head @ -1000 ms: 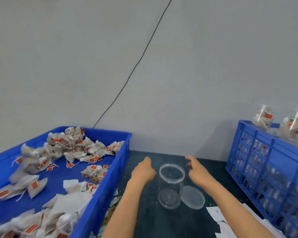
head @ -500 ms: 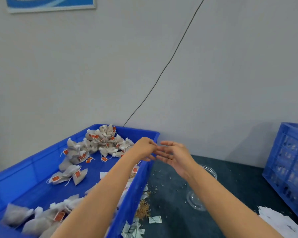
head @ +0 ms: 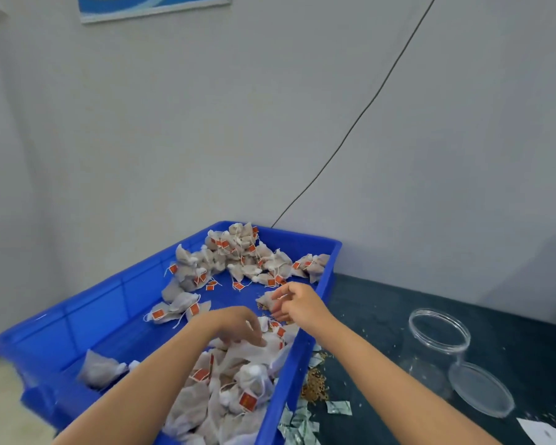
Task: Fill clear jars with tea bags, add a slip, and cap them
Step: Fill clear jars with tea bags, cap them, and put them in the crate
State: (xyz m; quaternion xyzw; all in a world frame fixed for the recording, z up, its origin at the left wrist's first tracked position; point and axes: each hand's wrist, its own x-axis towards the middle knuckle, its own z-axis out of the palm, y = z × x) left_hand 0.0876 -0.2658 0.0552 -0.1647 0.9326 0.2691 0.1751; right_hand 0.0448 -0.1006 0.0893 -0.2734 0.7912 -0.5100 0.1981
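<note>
While both hands work inside the bin:
Left hand (head: 238, 326): palm down, fingers curled onto the near heap of tea bags (head: 238, 380); can't tell whether it holds one.
Right hand (head: 297, 305): fingers loosely spread, tips at a lone bag (head: 266, 298); contact or pinch unclear.
Tea bags: soft whitish mesh pouches, strings, small orange tags; second heap at the far corner.
Bin (head: 87, 319): glossy blue plastic, rectangular, shallow walls.
Jar (head: 437, 345): clear plastic cylinder, upright, uncapped, on the dark mat right of the bin.
Lid (head: 480, 388): clear flat disc touching the jar's base.
Slips (head: 549, 428): white paper, front right corner.
Spill (head: 313, 385): loose brown grains beside the bin wall.
</note>
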